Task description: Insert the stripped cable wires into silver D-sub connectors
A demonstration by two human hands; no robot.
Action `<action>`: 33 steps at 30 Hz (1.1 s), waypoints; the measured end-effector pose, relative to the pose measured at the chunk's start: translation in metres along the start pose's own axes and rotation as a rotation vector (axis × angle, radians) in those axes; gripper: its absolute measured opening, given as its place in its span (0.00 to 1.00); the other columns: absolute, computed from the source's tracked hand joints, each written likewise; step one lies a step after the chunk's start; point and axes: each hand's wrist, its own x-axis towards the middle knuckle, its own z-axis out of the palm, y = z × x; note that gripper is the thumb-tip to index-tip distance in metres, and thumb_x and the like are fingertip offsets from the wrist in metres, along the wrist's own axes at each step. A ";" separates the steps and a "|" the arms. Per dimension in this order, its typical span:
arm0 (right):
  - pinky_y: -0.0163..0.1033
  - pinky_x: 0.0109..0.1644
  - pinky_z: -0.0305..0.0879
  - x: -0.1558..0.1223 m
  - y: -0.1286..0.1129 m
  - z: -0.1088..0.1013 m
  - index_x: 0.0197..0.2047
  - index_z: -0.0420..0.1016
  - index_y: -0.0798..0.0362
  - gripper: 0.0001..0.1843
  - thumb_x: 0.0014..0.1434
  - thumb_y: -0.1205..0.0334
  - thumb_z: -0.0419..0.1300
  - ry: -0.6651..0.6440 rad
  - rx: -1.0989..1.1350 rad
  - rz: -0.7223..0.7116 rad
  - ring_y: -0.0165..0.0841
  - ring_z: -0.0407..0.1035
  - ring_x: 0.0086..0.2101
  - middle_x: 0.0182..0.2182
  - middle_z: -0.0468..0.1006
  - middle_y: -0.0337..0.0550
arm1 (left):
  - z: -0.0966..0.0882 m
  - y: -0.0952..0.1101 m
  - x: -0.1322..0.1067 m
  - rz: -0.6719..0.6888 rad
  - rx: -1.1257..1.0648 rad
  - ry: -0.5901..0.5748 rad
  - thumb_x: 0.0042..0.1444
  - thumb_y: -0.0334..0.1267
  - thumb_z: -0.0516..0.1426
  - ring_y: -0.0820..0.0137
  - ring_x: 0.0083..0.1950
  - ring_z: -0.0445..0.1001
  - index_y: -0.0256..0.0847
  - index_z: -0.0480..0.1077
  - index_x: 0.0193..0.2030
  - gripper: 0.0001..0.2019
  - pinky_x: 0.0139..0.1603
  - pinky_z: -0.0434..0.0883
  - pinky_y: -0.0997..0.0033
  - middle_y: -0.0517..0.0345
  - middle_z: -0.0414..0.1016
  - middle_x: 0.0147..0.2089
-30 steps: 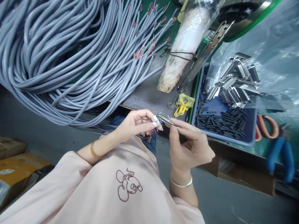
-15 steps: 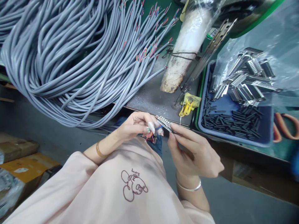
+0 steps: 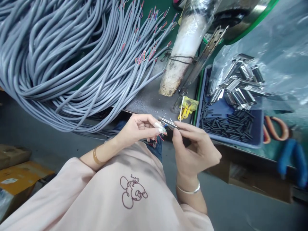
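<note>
My right hand (image 3: 193, 146) pinches the right end of a metal multi-pin connector (image 3: 168, 123) between thumb and fingers. The connector is held in the air just off the bench's front edge, its rows of contacts partly visible. At its left end my left hand (image 3: 141, 127) is closed in a pinch on thin coloured wires (image 3: 161, 137), with white coverings on some fingertips. A blue wire runs up close to the contacts; whether it is joined there I cannot tell. Below my left fingers hangs a second small connector (image 3: 154, 143), partly hidden.
Grey cables (image 3: 72, 73) with stripped coloured ends cover the left of the bench. A white wrapped tube (image 3: 176, 64) and a metal rod (image 3: 204, 61) slant over a yellow clip (image 3: 185, 112). A blue tray (image 3: 258, 128) holds black sleeves and bagged connectors (image 3: 240, 85). Blue-handled pliers (image 3: 292, 160) lie right.
The connector has turned, so its contact rows look narrower. Both hands stay close together on the same pieces. The view has shifted right, bringing the blue-handled pliers further into sight.
</note>
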 end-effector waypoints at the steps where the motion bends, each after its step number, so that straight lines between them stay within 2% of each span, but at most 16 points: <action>1: 0.34 0.39 0.79 0.001 0.000 -0.001 0.37 0.76 0.51 0.10 0.58 0.75 0.68 -0.005 0.037 0.046 0.31 0.82 0.36 0.37 0.86 0.38 | 0.003 0.002 0.000 -0.006 0.020 0.037 0.43 0.37 0.75 0.80 0.22 0.71 0.36 0.75 0.29 0.15 0.23 0.69 0.82 0.59 0.80 0.28; 3: 0.33 0.35 0.79 0.003 0.000 -0.005 0.37 0.76 0.51 0.10 0.58 0.75 0.68 -0.001 0.069 0.062 0.31 0.83 0.35 0.37 0.86 0.38 | 0.009 0.006 0.001 -0.024 0.034 0.093 0.40 0.35 0.76 0.82 0.21 0.68 0.35 0.74 0.28 0.15 0.22 0.66 0.84 0.63 0.76 0.23; 5: 0.32 0.34 0.77 0.006 -0.003 -0.011 0.37 0.76 0.52 0.11 0.57 0.75 0.69 -0.007 0.011 -0.046 0.32 0.83 0.36 0.38 0.87 0.39 | 0.014 0.009 0.002 -0.039 0.025 0.115 0.40 0.34 0.75 0.82 0.21 0.67 0.35 0.73 0.28 0.15 0.22 0.66 0.84 0.64 0.74 0.22; 7: 0.31 0.37 0.77 0.010 -0.006 -0.017 0.37 0.76 0.52 0.11 0.55 0.75 0.71 -0.091 -0.102 -0.186 0.32 0.83 0.38 0.41 0.87 0.41 | 0.018 0.009 0.002 -0.037 0.013 0.110 0.41 0.33 0.75 0.81 0.23 0.69 0.35 0.74 0.28 0.14 0.25 0.68 0.83 0.63 0.75 0.23; 9: 0.30 0.39 0.77 0.013 -0.008 -0.018 0.38 0.76 0.53 0.11 0.56 0.74 0.71 -0.193 -0.163 -0.258 0.30 0.83 0.38 0.42 0.87 0.42 | 0.020 0.007 0.002 -0.019 0.014 0.094 0.41 0.32 0.74 0.80 0.25 0.72 0.35 0.74 0.29 0.13 0.28 0.71 0.83 0.62 0.76 0.25; 12: 0.29 0.36 0.75 0.012 -0.006 -0.015 0.37 0.74 0.52 0.10 0.59 0.75 0.69 -0.220 -0.095 -0.155 0.26 0.81 0.33 0.37 0.86 0.37 | 0.020 0.005 0.002 0.002 0.054 0.079 0.43 0.30 0.72 0.80 0.26 0.72 0.35 0.74 0.29 0.11 0.29 0.71 0.82 0.62 0.76 0.25; 15: 0.32 0.32 0.75 0.010 0.002 -0.011 0.37 0.74 0.51 0.09 0.60 0.74 0.67 -0.019 0.027 0.016 0.27 0.79 0.31 0.33 0.83 0.35 | 0.018 0.004 0.002 0.044 0.086 0.110 0.45 0.29 0.69 0.80 0.25 0.71 0.36 0.73 0.29 0.09 0.27 0.70 0.83 0.62 0.75 0.25; 17: 0.33 0.32 0.76 0.009 0.006 -0.010 0.37 0.75 0.52 0.08 0.60 0.74 0.67 0.122 0.056 0.031 0.29 0.80 0.31 0.33 0.82 0.35 | 0.016 0.005 0.002 0.082 0.091 0.137 0.46 0.29 0.68 0.81 0.25 0.71 0.36 0.73 0.29 0.08 0.28 0.70 0.84 0.62 0.75 0.25; 18: 0.35 0.34 0.77 0.008 0.007 -0.009 0.37 0.75 0.52 0.08 0.59 0.74 0.67 0.141 0.053 0.018 0.30 0.80 0.32 0.33 0.82 0.35 | 0.016 0.006 0.002 0.095 0.095 0.141 0.46 0.29 0.68 0.81 0.25 0.71 0.36 0.73 0.29 0.08 0.28 0.71 0.84 0.62 0.75 0.25; 21: 0.36 0.41 0.79 0.006 0.007 -0.005 0.37 0.77 0.52 0.09 0.58 0.75 0.68 0.017 0.039 0.011 0.32 0.82 0.38 0.34 0.84 0.37 | 0.015 0.008 0.002 0.114 0.103 0.125 0.47 0.31 0.69 0.79 0.26 0.72 0.36 0.73 0.30 0.08 0.29 0.72 0.82 0.61 0.76 0.26; 23: 0.36 0.42 0.80 0.004 0.008 -0.001 0.37 0.77 0.51 0.09 0.58 0.75 0.68 -0.034 0.039 0.035 0.31 0.82 0.39 0.36 0.85 0.38 | 0.016 0.010 0.002 0.108 0.114 0.121 0.48 0.31 0.69 0.79 0.26 0.72 0.36 0.73 0.30 0.08 0.29 0.72 0.81 0.61 0.76 0.26; 27: 0.35 0.42 0.80 0.004 0.011 0.004 0.37 0.78 0.51 0.08 0.58 0.73 0.69 0.010 0.016 0.053 0.30 0.81 0.38 0.37 0.85 0.38 | 0.015 0.013 0.003 0.048 0.140 0.122 0.46 0.32 0.69 0.79 0.24 0.69 0.36 0.73 0.29 0.09 0.25 0.69 0.82 0.62 0.74 0.24; 30: 0.35 0.40 0.80 0.007 0.011 0.004 0.36 0.77 0.51 0.07 0.58 0.72 0.69 -0.025 0.070 0.107 0.31 0.82 0.37 0.35 0.85 0.39 | 0.015 0.014 0.004 0.034 0.138 0.138 0.46 0.32 0.69 0.80 0.22 0.68 0.36 0.73 0.29 0.08 0.23 0.67 0.82 0.63 0.73 0.23; 33: 0.34 0.40 0.80 0.010 0.010 0.003 0.36 0.77 0.51 0.08 0.58 0.73 0.69 -0.031 -0.009 0.006 0.31 0.82 0.36 0.35 0.85 0.39 | 0.018 0.014 0.004 0.069 0.163 0.182 0.46 0.32 0.68 0.80 0.22 0.67 0.36 0.73 0.29 0.07 0.23 0.66 0.82 0.63 0.73 0.22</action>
